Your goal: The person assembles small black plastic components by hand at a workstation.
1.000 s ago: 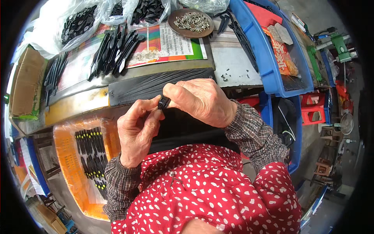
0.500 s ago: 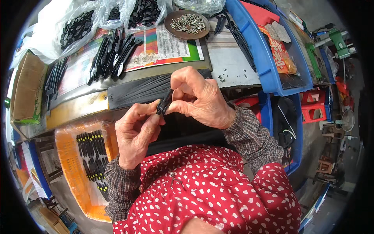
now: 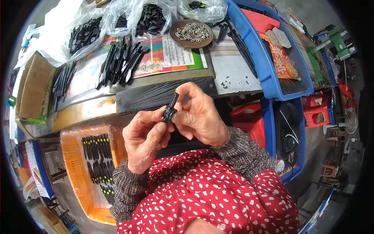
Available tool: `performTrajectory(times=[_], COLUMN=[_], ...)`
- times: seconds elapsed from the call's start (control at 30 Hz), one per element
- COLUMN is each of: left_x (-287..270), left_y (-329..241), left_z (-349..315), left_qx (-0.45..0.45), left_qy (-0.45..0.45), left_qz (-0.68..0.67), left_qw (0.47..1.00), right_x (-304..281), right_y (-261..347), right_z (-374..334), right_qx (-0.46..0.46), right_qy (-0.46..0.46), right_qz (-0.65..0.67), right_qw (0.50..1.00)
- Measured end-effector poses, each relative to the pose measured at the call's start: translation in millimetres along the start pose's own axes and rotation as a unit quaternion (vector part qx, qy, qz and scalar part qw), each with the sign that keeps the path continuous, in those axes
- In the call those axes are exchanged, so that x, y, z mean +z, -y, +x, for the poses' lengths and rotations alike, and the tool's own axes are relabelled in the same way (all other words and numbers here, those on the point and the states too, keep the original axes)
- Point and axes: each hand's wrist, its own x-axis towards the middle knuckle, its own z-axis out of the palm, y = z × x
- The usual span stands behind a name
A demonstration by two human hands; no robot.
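Between my two hands, in front of the table edge, is a small black plastic part (image 3: pixel 168 113) with a rounded knob-like body and a thin stem pointing up. My left hand (image 3: pixel 146 136) pinches its left side between thumb and fingers. From the right, my right hand (image 3: pixel 200 117) grips it with thumb and bent forefinger. On the table lie a bundle of long black plastic pieces (image 3: pixel 120 62) and a brown plate (image 3: pixel 180 42) of small silvery metal pins (image 3: pixel 194 32). Clear bags hold loose black parts (image 3: pixel 151 19), some of them round discs (image 3: pixel 83 36).
An orange basket (image 3: pixel 74 175) at lower left holds rows of black pieces with yellow dots. A cardboard box (image 3: pixel 34 87) stands at the table's left end. At right are a blue tray (image 3: pixel 269 78) with an orange packet (image 3: pixel 278 58) and a red stool (image 3: pixel 249 119).
My right hand has come lower and closer to the left, its fingers now more folded around the part. The part's stem now points upward in plain sight. The whole view has shifted slightly.
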Motion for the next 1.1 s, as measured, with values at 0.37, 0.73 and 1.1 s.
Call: performTrajectory(times=[0.37, 0.73, 1.1], left_x=[0, -1, -1], left_y=[3, 7, 12], left_z=[-6, -7, -6], left_qx=[0.031, 0.024, 0.019], left_qy=[-0.002, -0.028, -0.037], left_qz=[-0.031, -0.017, -0.006], left_qw=[0.999, 0.999, 0.999], right_x=[9, 9, 4], right_y=[-5, -11, -10], right_z=[-4, -7, 2], right_qx=[-0.461, -0.377, -0.348], right_qy=[-0.037, -0.056, -0.066], right_qz=[-0.573, -0.542, -0.573], right_qw=[0.677, 0.749, 0.739])
